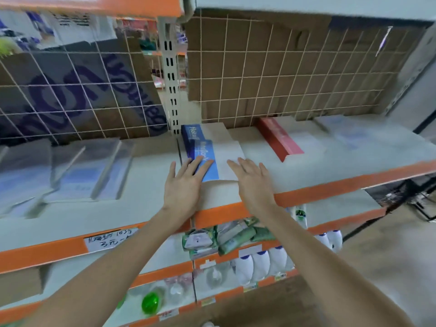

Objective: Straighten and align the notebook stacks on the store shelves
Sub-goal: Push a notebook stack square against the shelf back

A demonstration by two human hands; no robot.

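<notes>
Across the whole view, an orange-edged store shelf (306, 192) is running left to right, with a wire grid back panel (283, 74) and brown cardboard (259, 55) sitting behind it. Over on the left part of the shelf, a row of clear-wrapped notebook stacks (70, 171) is lying flat, pretty blurry so I can't make out the covers. Further right, a red-spined notebook stack (279, 139) is sitting at an angle, well apart from the hands, and another pale wrapped pack (358, 135) is lying beyond it.

Right in the middle, the blue-and-white notebook stack (212, 149) is lying near the front edge of the shelf, with the top notebook sitting skewed and shifted forward of the one under it. Both arms are reaching up to it. The left hand (182, 185) is lying flat with fingers straight, fingertips touching the blue strip of the top notebook. The right hand (252, 182) is also spread flat, fingers straight, resting at the white right side of the same stack, not gripping anything.

Below, a lower shelf is holding green packets (226, 239), white bottles (259, 265) and a handwritten price tag (111, 240).
</notes>
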